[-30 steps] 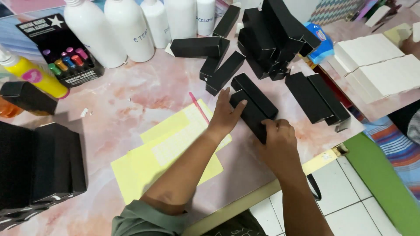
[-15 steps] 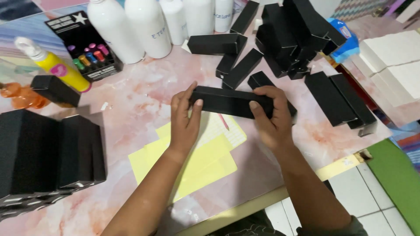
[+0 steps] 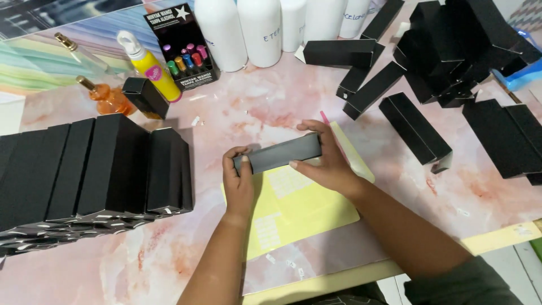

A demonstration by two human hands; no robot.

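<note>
Both hands pinch a long black carton (image 3: 278, 153) by its ends, my left hand (image 3: 238, 182) and right hand (image 3: 323, 164) holding it over the yellow sheets (image 3: 299, 206) near the table's front edge. Finished black boxes (image 3: 90, 169) fill the left side; I judge many loose cartons (image 3: 415, 127) toward the back right corner remain.

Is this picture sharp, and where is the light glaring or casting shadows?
Head view: mostly sharp; the black box in the left hand and right hand looks grey with sheen; soft shadows beside the stacked boxes; the white bottles are bright, not blown out.
</note>
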